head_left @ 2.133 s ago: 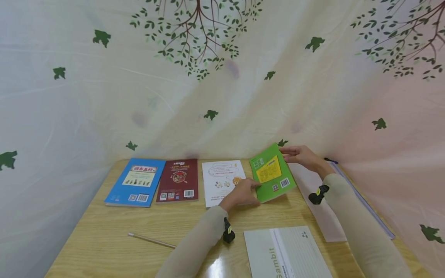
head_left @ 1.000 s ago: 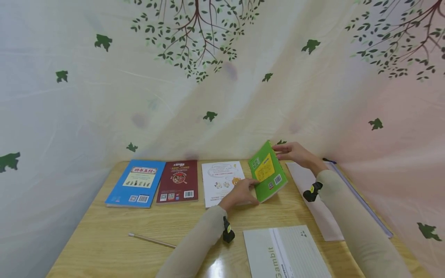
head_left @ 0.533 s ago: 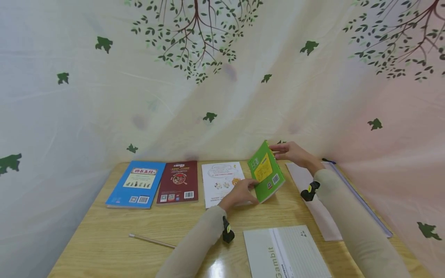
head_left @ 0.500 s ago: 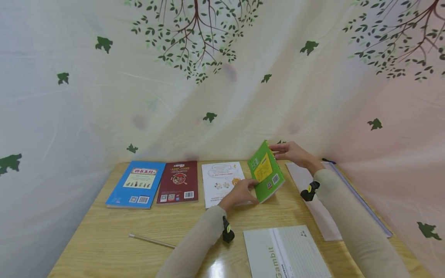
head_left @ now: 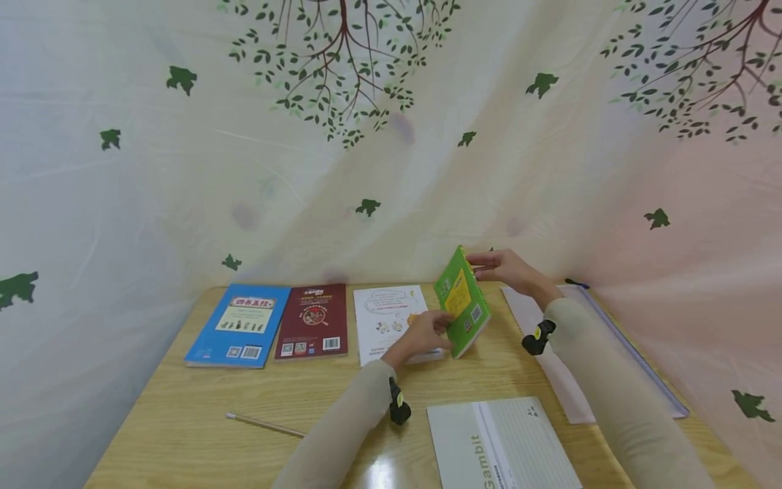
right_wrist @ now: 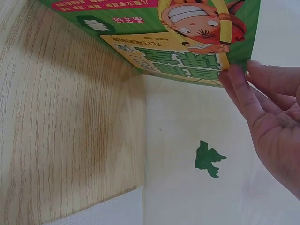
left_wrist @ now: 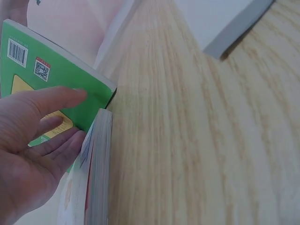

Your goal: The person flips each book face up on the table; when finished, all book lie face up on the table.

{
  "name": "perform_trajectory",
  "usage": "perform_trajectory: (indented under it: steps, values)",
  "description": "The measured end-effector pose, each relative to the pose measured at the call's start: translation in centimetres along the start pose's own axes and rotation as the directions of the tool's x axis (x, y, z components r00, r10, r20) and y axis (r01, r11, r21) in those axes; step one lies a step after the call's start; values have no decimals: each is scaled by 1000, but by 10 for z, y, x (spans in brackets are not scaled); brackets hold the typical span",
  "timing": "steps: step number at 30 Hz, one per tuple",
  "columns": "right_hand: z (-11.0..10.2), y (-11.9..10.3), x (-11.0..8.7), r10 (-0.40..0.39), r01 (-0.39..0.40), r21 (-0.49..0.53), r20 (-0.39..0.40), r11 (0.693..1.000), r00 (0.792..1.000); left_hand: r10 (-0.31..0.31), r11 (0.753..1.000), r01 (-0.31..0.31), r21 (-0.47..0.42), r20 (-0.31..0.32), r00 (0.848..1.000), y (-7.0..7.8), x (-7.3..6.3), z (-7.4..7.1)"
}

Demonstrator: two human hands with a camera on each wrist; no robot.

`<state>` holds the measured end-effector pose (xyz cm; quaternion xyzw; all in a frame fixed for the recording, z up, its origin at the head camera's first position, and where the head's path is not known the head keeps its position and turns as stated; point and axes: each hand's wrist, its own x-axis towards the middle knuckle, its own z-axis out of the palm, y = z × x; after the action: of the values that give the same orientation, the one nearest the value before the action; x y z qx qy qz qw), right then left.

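Note:
A green book (head_left: 452,285) with a yellow panel on its back cover stands tilted on its left edge at the table's back. My right hand (head_left: 513,274) pinches its raised far edge; the right wrist view shows the fingers on the cartoon front cover (right_wrist: 140,28) and the thumb at the edge. My left hand (head_left: 420,337) is by the book's lower left side, over a white book (head_left: 380,343). In the left wrist view its thumb (left_wrist: 61,99) is extended before the green back cover, and its loosely bent fingers reach the white book's edge.
A blue book (head_left: 210,339) and a dark red book (head_left: 296,326) lie in the row to the left. A pencil (head_left: 263,424), a Gambit pad (head_left: 455,435) and a pale folder (head_left: 571,387) also lie on the wooden table (head_left: 183,401). A printed curtain (head_left: 287,224) hangs behind.
My right hand has moved left with the green book's raised edge, tipping the book from a low slant to a steep one. My left hand has stayed nearly in place.

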<state>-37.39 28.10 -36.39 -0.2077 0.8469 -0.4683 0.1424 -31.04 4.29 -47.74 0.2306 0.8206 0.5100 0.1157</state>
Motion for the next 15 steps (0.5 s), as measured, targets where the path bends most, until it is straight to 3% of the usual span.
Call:
perform_trajectory:
  steps: [6,15]
  values:
    - [5,-1,1,-2,2,8,-13,1000,1000,-8,1000,7,-5,-38,999,3,4,-1]
    - [12,3,4,-8,10,46,-36,999,999,63,997,-67,-47,-84,994,17,5,-8]
